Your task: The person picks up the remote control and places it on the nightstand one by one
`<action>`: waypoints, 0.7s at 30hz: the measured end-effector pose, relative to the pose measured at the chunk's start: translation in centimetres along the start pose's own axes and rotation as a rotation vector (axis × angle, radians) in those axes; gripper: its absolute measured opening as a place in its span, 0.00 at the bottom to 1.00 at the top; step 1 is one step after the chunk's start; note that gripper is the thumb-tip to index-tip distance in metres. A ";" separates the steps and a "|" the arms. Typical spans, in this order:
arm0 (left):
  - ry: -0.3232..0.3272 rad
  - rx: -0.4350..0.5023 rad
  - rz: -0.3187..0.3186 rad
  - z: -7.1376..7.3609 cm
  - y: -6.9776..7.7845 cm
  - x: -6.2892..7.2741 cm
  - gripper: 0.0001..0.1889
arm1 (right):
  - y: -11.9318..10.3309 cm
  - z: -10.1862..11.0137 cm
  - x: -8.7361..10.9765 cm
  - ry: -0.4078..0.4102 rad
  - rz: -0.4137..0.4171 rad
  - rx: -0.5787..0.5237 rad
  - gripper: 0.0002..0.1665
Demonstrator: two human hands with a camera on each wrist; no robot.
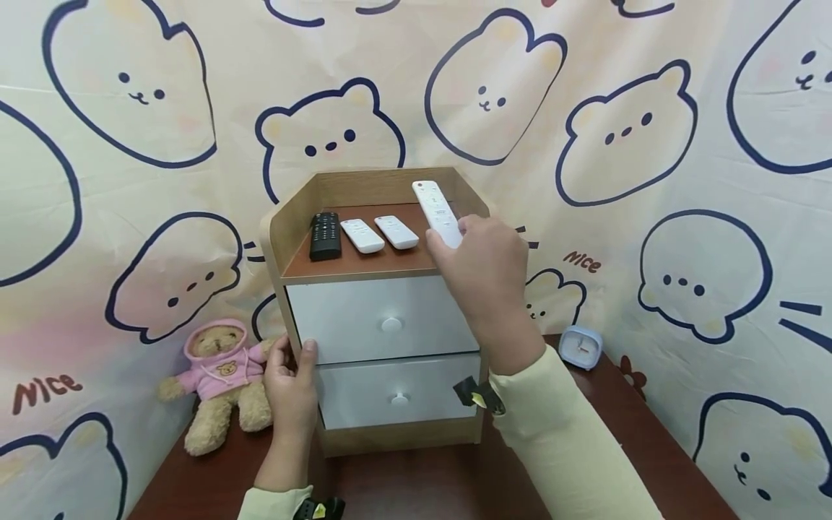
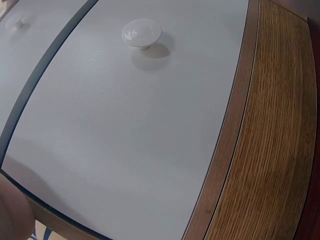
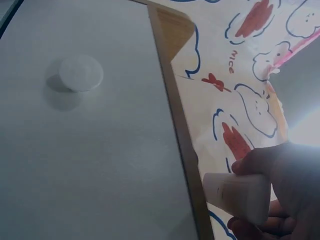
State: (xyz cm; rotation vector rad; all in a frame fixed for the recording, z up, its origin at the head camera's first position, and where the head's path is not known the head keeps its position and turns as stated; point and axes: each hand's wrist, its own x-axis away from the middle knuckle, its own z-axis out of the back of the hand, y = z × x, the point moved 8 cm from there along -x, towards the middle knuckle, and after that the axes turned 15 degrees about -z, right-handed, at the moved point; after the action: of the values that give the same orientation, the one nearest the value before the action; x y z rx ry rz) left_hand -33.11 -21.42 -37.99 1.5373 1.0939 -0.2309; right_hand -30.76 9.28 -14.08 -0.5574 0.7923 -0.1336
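Placing step: right hand (image 1: 484, 271) fingers pinching long white remote (image 1: 438, 212) above cabinet top (image 1: 364, 263). Left hand (image 1: 292, 386) gripping cabinet's side edge. Next, probably: lower beside small white remote (image 1: 396, 232), release.

Right hand (image 1: 484, 271): raised, back toward the head camera, fingers curled in a grip with fingertips (image 3: 245, 167) pinched; forearm in a pale yellow sleeve (image 1: 559, 433) angles up from lower right. Left hand (image 1: 290, 386): lower, upright, thumb forward, fingers wrapped behind; wrist sleeved.
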 end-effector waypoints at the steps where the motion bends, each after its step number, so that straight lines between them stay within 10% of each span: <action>1: -0.001 0.002 0.000 0.0 0.0 0.0 0.15 | -0.1 -0.3 -0.1 0.008 0.005 0.044 0.33; 21: 0.008 0.026 -0.010 0.0 0.0 0.0 0.16 | -0.6 -3.5 -0.8 -0.032 -0.112 0.363 0.36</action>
State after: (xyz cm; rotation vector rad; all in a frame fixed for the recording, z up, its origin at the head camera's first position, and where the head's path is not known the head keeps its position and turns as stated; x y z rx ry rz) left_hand -33.17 -21.42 -37.98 1.5573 1.1090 -0.2462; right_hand -33.73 7.57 -15.25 -0.2591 0.6851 -0.3630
